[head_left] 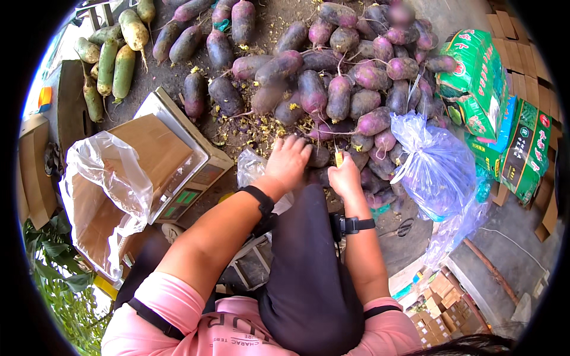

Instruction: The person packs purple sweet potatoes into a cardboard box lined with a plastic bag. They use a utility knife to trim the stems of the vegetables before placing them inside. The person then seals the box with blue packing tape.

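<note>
A heap of purple elongated radishes (332, 77) is lying on the ground ahead of the person. Green-white long radishes (113, 53) are lying at its far left. A metal platform weighing scale (178, 148) is sitting left of the hands, carrying a plastic-lined cardboard box (107, 184). A translucent blue plastic bag (436, 163) is lying right, before green printed sacks (493, 113).

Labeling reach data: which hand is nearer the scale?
Left. The left hand lies just right of the scale; the right hand, holding a yellow-handled knife, is farther right.

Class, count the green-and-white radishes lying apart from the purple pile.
6 visible green-and-white radishes, all clustered at upper left beyond the scale; more may be hidden past the edge.
</note>
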Action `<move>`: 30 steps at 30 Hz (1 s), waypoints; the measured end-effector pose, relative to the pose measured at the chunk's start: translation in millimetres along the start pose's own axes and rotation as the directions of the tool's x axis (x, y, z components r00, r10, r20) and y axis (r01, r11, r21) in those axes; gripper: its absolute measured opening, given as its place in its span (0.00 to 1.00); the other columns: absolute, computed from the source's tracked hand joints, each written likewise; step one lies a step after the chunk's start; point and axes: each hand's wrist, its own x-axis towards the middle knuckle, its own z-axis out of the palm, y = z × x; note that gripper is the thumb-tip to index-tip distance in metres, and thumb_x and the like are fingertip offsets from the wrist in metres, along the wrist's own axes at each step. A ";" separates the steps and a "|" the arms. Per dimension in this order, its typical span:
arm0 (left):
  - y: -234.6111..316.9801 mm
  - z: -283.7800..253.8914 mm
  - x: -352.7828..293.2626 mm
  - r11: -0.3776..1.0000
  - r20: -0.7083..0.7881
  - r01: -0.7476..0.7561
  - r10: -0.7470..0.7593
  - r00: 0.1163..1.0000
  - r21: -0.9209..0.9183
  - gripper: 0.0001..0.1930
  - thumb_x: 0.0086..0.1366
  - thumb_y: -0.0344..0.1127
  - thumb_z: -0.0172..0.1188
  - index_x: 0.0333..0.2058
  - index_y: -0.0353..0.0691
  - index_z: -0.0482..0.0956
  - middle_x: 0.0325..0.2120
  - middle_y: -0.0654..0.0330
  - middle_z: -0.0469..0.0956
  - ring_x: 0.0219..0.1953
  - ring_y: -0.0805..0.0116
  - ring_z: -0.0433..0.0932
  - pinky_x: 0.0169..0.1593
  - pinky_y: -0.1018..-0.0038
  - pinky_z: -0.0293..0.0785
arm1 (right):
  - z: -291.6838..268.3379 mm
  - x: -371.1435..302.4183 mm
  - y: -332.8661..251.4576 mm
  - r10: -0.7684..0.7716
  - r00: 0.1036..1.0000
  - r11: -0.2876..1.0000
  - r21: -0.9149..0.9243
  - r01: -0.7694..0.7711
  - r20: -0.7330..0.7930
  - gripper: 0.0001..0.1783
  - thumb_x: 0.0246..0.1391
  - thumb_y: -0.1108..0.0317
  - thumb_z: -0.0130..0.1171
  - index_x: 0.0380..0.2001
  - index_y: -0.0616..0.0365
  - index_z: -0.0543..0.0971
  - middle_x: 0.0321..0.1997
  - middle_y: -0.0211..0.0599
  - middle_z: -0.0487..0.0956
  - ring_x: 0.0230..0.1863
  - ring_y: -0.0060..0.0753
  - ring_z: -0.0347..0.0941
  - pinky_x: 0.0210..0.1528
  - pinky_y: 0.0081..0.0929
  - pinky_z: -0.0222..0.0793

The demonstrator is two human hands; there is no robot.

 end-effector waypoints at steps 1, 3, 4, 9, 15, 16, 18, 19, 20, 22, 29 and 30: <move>2.6 4.1 4.2 1.000 0.022 0.001 -0.001 1.000 0.029 0.30 0.51 0.36 0.66 0.56 0.42 0.72 0.57 0.54 0.70 0.62 0.55 0.64 0.64 0.58 0.58 | -18.2 -0.8 -27.4 0.117 0.983 0.977 0.160 -0.139 0.142 0.22 0.47 0.74 0.53 0.49 0.63 0.71 0.26 0.50 0.79 0.24 0.47 0.77 0.27 0.39 0.73; 8.6 15.5 11.7 0.998 -0.025 0.017 -0.016 1.000 0.056 0.29 0.52 0.34 0.63 0.56 0.43 0.72 0.55 0.55 0.71 0.60 0.55 0.65 0.62 0.58 0.59 | -24.6 0.3 -38.1 0.170 0.950 0.896 0.360 -0.260 0.263 0.22 0.47 0.77 0.52 0.48 0.63 0.71 0.22 0.38 0.74 0.15 0.27 0.70 0.16 0.28 0.64; 10.0 15.8 14.6 0.997 -0.024 0.021 -0.019 1.000 0.069 0.28 0.53 0.34 0.62 0.55 0.43 0.72 0.52 0.56 0.72 0.59 0.56 0.66 0.61 0.59 0.59 | -21.5 -0.8 -29.1 0.176 0.945 0.875 0.395 -0.278 0.276 0.22 0.47 0.77 0.52 0.48 0.63 0.72 0.22 0.39 0.75 0.15 0.27 0.70 0.16 0.28 0.65; 1.6 1.4 15.1 0.985 -0.110 0.045 -0.064 0.992 -0.166 0.32 0.43 0.34 0.68 0.52 0.42 0.73 0.45 0.55 0.72 0.53 0.54 0.68 0.59 0.60 0.60 | -32.3 -38.9 -19.4 -0.079 0.996 0.910 0.411 0.059 0.032 0.19 0.49 0.76 0.54 0.48 0.62 0.74 0.27 0.44 0.78 0.24 0.36 0.76 0.27 0.33 0.72; -4.7 -44.2 -8.4 0.746 -0.215 -0.005 -0.186 0.959 -0.666 0.35 0.41 0.32 0.70 0.52 0.37 0.70 0.45 0.49 0.70 0.51 0.48 0.70 0.58 0.62 0.67 | -54.4 -74.0 -48.1 -0.473 0.860 0.880 -0.058 0.471 -0.191 0.13 0.46 0.72 0.63 0.38 0.55 0.74 0.35 0.43 0.79 0.33 0.55 0.78 0.36 0.44 0.74; -3.5 -53.3 -12.1 0.714 -0.197 -0.008 -0.183 0.963 -0.700 0.36 0.41 0.31 0.70 0.53 0.37 0.70 0.45 0.49 0.70 0.50 0.49 0.70 0.58 0.63 0.67 | -59.3 -73.9 -57.0 -0.497 0.847 0.867 -0.079 0.492 -0.190 0.14 0.47 0.72 0.63 0.38 0.55 0.74 0.35 0.43 0.79 0.33 0.54 0.77 0.35 0.44 0.74; -1.7 -71.6 -18.0 0.712 -0.167 0.015 -0.185 0.968 -0.702 0.36 0.41 0.31 0.71 0.53 0.37 0.70 0.45 0.49 0.70 0.51 0.50 0.71 0.58 0.63 0.68 | -67.5 -71.8 -74.0 -0.546 0.818 0.838 -0.121 0.532 -0.181 0.14 0.47 0.72 0.64 0.38 0.55 0.74 0.34 0.42 0.78 0.31 0.53 0.77 0.33 0.44 0.73; -2.4 -76.9 -20.9 0.709 -0.151 0.028 -0.188 0.970 -0.704 0.36 0.41 0.30 0.71 0.53 0.37 0.70 0.46 0.50 0.70 0.51 0.51 0.71 0.57 0.64 0.68 | -70.0 -69.6 -81.4 -0.586 0.785 0.811 -0.137 0.569 -0.201 0.12 0.47 0.72 0.64 0.36 0.55 0.74 0.31 0.40 0.78 0.29 0.51 0.77 0.31 0.43 0.73; -4.7 -79.2 -23.2 0.715 -0.160 0.000 -0.156 0.975 -0.699 0.37 0.41 0.31 0.72 0.54 0.38 0.70 0.45 0.49 0.70 0.51 0.50 0.71 0.58 0.63 0.68 | -70.3 -68.1 -84.1 -0.604 0.775 0.797 -0.144 0.586 -0.184 0.12 0.47 0.72 0.64 0.35 0.55 0.74 0.31 0.40 0.77 0.29 0.51 0.77 0.30 0.43 0.73; -9.8 -85.0 -26.9 0.722 -0.177 -0.058 -0.090 0.980 -0.690 0.38 0.41 0.32 0.73 0.55 0.39 0.70 0.45 0.48 0.69 0.51 0.49 0.70 0.58 0.62 0.67 | -71.2 -65.8 -87.8 -0.639 0.754 0.768 -0.160 0.620 -0.152 0.11 0.47 0.72 0.64 0.33 0.55 0.73 0.29 0.39 0.76 0.28 0.50 0.76 0.29 0.43 0.72; -22.9 -106.5 -43.5 0.626 0.027 0.055 -0.053 0.998 -0.778 0.37 0.39 0.28 0.72 0.53 0.36 0.72 0.43 0.55 0.71 0.48 0.59 0.73 0.55 0.69 0.69 | -67.0 -60.1 -93.7 -0.651 0.756 0.754 -0.172 0.634 -0.067 0.08 0.47 0.73 0.62 0.29 0.56 0.71 0.27 0.40 0.75 0.26 0.51 0.76 0.29 0.44 0.73; -24.9 -106.7 -44.8 0.608 0.047 0.079 -0.070 0.996 -0.790 0.37 0.39 0.28 0.72 0.53 0.36 0.72 0.43 0.55 0.71 0.48 0.59 0.73 0.56 0.69 0.69 | -61.6 -58.9 -96.8 -0.642 0.764 0.762 -0.166 0.626 -0.064 0.07 0.49 0.72 0.60 0.30 0.56 0.72 0.27 0.41 0.76 0.27 0.52 0.77 0.30 0.45 0.73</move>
